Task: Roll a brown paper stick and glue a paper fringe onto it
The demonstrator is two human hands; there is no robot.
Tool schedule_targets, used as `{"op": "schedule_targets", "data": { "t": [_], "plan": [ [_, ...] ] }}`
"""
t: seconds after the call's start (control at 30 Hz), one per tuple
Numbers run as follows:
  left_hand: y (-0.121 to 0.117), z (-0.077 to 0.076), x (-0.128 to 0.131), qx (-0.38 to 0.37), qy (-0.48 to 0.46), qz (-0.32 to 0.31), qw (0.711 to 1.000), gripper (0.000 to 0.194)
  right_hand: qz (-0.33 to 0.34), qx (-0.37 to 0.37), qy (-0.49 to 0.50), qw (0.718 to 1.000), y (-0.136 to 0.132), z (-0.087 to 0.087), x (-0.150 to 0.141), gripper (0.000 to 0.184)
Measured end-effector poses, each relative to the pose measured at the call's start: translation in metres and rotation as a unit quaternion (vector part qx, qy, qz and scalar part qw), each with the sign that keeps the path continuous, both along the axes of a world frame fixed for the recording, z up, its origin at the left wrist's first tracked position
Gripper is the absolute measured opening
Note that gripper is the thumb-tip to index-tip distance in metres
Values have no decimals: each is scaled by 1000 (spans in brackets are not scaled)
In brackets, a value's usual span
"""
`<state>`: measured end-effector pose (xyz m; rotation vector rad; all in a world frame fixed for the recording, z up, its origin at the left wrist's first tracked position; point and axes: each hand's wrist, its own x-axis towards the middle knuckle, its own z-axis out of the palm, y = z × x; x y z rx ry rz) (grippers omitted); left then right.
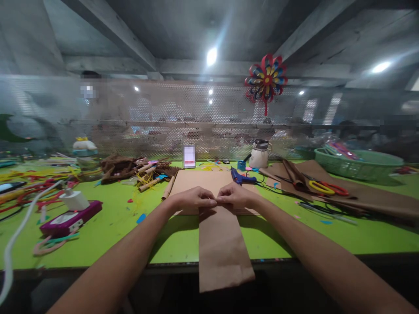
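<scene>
A long strip of brown kraft paper (222,248) hangs over the near table edge, its far end between my hands. My left hand (198,197) pinches that end from the left, thumb on top. From the right, my right hand (234,195) pinches the same end, and the thumb tips nearly meet. Under and behind the hands lies a flat tan board (193,179) on the green table (131,248). A blue glue gun (242,176) rests at the board's back right, just beyond my right hand.
To the right are brown paper sheets (376,198), scissors with yellow and red handles (322,187) and a green basket (360,163). At left lie a purple power strip (72,220) and a white cable (19,240). Rolled paper sticks (149,176), a phone (189,156) and a jug (258,155) stand farther back.
</scene>
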<state>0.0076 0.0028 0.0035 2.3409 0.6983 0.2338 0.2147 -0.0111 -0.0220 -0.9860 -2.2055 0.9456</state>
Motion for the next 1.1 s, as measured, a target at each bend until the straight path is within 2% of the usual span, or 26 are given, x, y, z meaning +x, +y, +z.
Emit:
{"op": "schedule_targets", "data": {
  "t": [0.17, 0.33, 0.5, 0.63, 0.7, 0.87, 1.0, 1.1],
  "plan": [
    [-1, -1, 0, 6, 9, 6, 1000, 32, -3, 43, -23, 999, 3, -2, 1, 35],
    [-1, -2, 0, 4, -3, 15, 1000, 32, -3, 66, -21, 998, -1, 4, 1, 36],
    [-2, -2, 0, -48, -36, 4, 998, 31, 18, 14, -29, 999, -3, 12, 9, 41],
    [0, -4, 1, -66, -46, 14, 997, 32, 36, -31, 0, 999, -2, 12, 14, 40],
    [0, -5, 1, -82, -47, 27, 995, 34, 28, -31, 10, 999, -1, 10, 15, 39],
    [-3, -1, 1, -179, 14, 42, 983, 37, 3, -25, 16, 1000, 2, 8, 16, 42],
    [-7, 4, -1, -178, 10, 25, 984, 37, 6, -25, 10, 1000, 1, 11, 19, 43],
    [-9, 5, -1, -176, 9, 20, 984, 37, 50, -35, -5, 998, -1, 15, 19, 41]
  ]
}}
